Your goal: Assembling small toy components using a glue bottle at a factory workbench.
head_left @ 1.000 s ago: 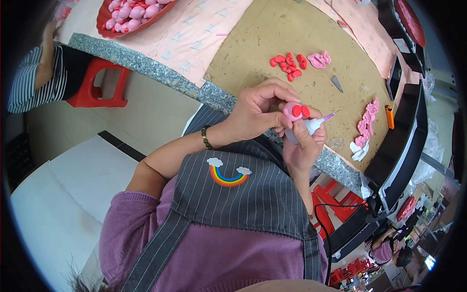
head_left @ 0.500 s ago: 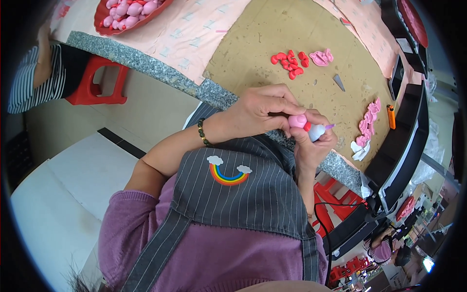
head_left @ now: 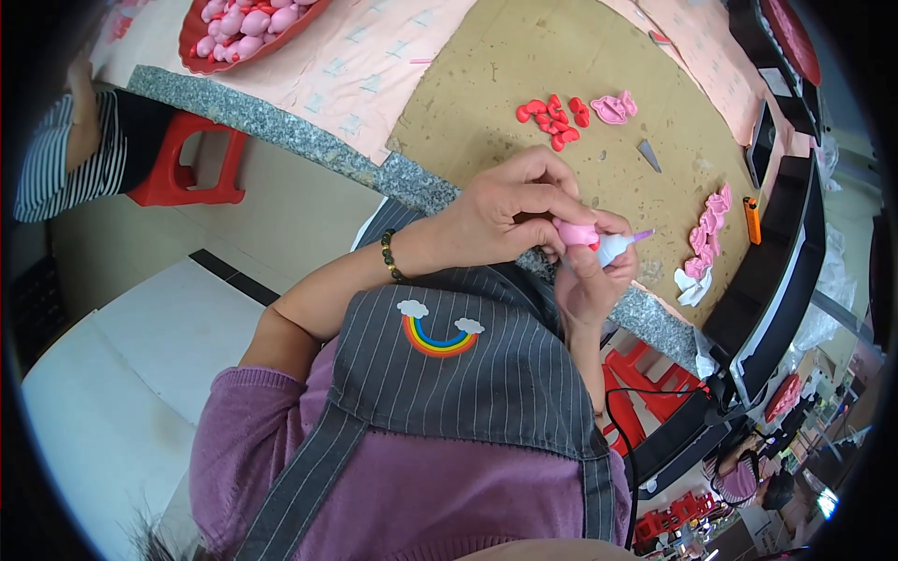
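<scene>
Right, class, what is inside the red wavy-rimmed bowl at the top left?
Glossy pink rounded pieces with red bits among them fill the red wavy-rimmed bowl. The heap hides its bottom; the picture's edge cuts off the rest.

Two hands: one left hand (head_left: 514, 213), one right hand (head_left: 599, 271). One pink figure (head_left: 577, 234), one bottle (head_left: 613, 247). One bracelet (head_left: 388, 256). At right, one phone (head_left: 761, 145), one orange tool (head_left: 752, 222). One grey wedge (head_left: 649, 155), far. Far left, one bowl (head_left: 297, 32); its contents and the red pieces (head_left: 537, 107) overlap too much to count.
</scene>
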### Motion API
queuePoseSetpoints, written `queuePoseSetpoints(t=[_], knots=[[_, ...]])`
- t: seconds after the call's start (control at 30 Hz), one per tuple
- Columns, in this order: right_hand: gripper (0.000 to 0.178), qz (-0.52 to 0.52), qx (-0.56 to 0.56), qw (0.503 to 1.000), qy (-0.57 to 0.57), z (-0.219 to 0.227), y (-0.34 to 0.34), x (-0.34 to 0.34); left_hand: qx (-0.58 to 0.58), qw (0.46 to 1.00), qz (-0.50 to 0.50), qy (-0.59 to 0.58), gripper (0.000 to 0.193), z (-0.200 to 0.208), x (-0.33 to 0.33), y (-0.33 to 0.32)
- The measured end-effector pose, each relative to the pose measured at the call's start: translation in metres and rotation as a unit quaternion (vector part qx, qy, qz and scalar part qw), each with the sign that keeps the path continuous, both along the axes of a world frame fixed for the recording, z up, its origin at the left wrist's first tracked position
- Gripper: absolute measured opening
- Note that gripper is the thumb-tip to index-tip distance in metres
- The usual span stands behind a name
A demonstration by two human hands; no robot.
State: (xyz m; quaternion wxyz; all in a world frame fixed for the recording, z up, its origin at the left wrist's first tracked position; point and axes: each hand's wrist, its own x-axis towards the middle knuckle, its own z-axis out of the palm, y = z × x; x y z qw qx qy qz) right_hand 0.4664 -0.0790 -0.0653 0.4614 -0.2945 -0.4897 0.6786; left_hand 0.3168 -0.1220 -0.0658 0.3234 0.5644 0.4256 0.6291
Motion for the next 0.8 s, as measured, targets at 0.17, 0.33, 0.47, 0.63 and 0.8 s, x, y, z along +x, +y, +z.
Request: queuePoseSetpoints(t=[0.17,0.33,0.47,0.63,0.8], knots=[[0.034,0.033,0.016,0.999,0.027,0.005,0.01,-0.004,0.017,0.999,0.027,0.015,0.028,0.006,-0.002,0.004],[0.032,0.03,0.176,0.97,-0.166,0.016,0.02,0.003,-0.062,0.998,0.03,0.002,0.025,0.007,0.001,-0.001],[0.039,0.078,0.137,0.98,-0.125,0.01,0.022,0.003,-0.125,0.987,-0.02,-0.101,0.026,0.003,-0.006,-0.002],[0.043,0.079,0.136,0.985,-0.066,-0.002,0.021,0.006,-0.097,0.988,-0.069,-0.102,0.022,0.008,-0.01,0.0],[0.031,0.02,0.128,0.991,-0.025,0.0,0.018,0.004,-0.15,0.974,-0.093,-0.145,0.024,0.003,-0.011,0.0]])
